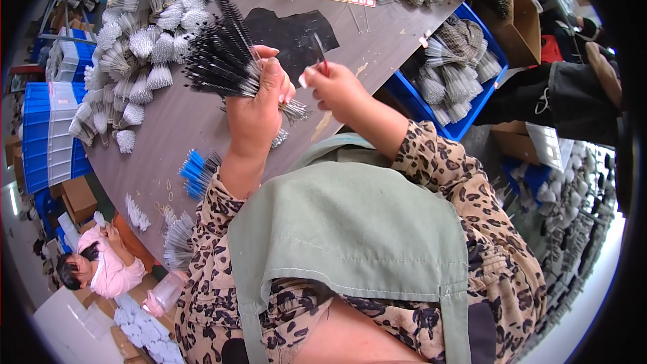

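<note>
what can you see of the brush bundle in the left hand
The brush bundle is a thick fan of thin black bristled brushes with wire stems that look like metal. The left hand grips it at the stems, fist closed, above the table. The black heads splay up and to the left, toward the white brush bundles piled there; twisted silvery stem ends stick out to the right of the fist. The right hand, close beside, pinches a single brush.

Left hand (259, 104) gripping black brush bundle (219, 61); right hand (333, 87) pinching 1 brush (319, 50).
</note>
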### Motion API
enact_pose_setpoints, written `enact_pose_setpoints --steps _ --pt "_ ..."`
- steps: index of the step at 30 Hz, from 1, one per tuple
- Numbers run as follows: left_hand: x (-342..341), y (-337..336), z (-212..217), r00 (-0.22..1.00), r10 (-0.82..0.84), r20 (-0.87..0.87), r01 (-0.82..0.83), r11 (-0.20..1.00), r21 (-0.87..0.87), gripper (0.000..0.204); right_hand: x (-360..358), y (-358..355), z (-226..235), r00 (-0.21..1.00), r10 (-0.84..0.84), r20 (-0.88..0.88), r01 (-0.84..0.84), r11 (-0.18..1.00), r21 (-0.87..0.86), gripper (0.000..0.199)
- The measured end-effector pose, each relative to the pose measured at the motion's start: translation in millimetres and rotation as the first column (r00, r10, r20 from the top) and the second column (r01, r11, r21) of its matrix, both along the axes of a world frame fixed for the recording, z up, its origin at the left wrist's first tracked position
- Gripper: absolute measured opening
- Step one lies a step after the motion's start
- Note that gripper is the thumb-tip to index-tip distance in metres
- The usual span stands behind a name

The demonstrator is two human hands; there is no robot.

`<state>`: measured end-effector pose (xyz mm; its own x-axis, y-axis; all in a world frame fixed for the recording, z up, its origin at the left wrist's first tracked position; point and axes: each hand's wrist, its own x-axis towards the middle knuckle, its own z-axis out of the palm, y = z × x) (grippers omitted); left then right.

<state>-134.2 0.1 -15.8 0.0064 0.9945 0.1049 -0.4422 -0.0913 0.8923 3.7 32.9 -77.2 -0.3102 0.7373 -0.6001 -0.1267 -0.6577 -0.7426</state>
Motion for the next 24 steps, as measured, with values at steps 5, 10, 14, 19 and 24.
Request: enact_pose_setpoints --steps 5,10,14,19,24 --pt "-0.9 2.8 9.4 0.999 0.025 0.026 -0.025 0.999 0.022 0.018 26.6 17.3 -19.7 0.970 -0.078 -0.231 0.052 0.992 -0.116 0.017" --pt "-13.6 3.4 -6.4 0.975 0.036 0.219 -0.015 0.995 -0.096 0.016 38.0 6.5 -24.7 0.971 -0.071 -0.230 0.042 0.991 -0.128 0.013" --pt "-16.5 0.0 -18.8 0.973 0.051 0.226 -0.008 0.982 -0.186 0.017 54.1 2.0 -37.7 0.991 -0.033 -0.131 0.021 0.996 -0.087 0.011" --pt "-9.6 -5.1 -41.9 0.965 0.010 0.264 0.083 0.938 -0.336 0.026 75.8 -3.8 -66.0 0.996 -0.051 -0.073 0.048 0.998 -0.038 0.009" --pt "1.3 -10.9 -68.3 0.953 -0.046 0.301 0.194 0.855 -0.481 0.026 111.6 -15.2 -113.7 0.993 -0.120 -0.004 0.119 0.989 -0.084 0.010"
